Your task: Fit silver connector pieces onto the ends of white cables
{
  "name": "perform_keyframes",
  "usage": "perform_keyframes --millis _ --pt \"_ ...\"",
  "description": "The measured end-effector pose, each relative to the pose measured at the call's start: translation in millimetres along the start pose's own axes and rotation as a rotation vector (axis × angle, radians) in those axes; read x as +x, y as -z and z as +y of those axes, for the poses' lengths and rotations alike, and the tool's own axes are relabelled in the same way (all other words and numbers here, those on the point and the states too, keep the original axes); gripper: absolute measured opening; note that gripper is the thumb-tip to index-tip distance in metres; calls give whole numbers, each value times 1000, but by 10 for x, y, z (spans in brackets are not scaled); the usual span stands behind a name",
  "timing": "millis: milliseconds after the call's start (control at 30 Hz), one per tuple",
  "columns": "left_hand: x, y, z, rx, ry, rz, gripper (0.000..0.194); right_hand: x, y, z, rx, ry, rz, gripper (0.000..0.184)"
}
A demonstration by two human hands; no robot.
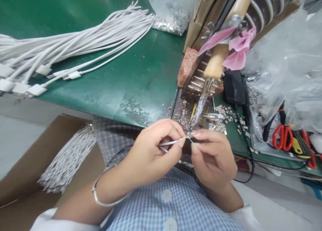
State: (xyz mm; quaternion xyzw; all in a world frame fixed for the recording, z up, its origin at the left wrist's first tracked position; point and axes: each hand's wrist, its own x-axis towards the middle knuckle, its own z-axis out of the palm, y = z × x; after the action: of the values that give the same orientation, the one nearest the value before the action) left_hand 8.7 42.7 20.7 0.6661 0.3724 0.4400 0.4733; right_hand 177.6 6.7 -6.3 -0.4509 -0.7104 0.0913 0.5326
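Observation:
My left hand is closed around a white cable, its stripped end reaching past the thumb and index fingertips. My right hand pinches a small metal connector against that cable end; a thin bright wire shows between its fingertips. Just above the joined fingertips is the lower end of a soldering iron, fixed pointing down, with a wooden handle and pink cloth tied on it. Fingers partly hide the exact contact between cable, connector and iron.
White USB cables lie bundled on the green table. A cardboard box at left holds more cables. Bricks, loose metal connectors, a black adapter, red-handled scissors and plastic bags crowd the right.

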Motion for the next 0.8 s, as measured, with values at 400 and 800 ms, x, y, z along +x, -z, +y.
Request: perform_keyframes --millis 400,800 --pt "-56 30 0 50 -16 -62 15 11 181 52 66 8 -128 23" --pt "-105 64 -26 71 -6 -133 13 162 362 73 -221 214 -551 23"
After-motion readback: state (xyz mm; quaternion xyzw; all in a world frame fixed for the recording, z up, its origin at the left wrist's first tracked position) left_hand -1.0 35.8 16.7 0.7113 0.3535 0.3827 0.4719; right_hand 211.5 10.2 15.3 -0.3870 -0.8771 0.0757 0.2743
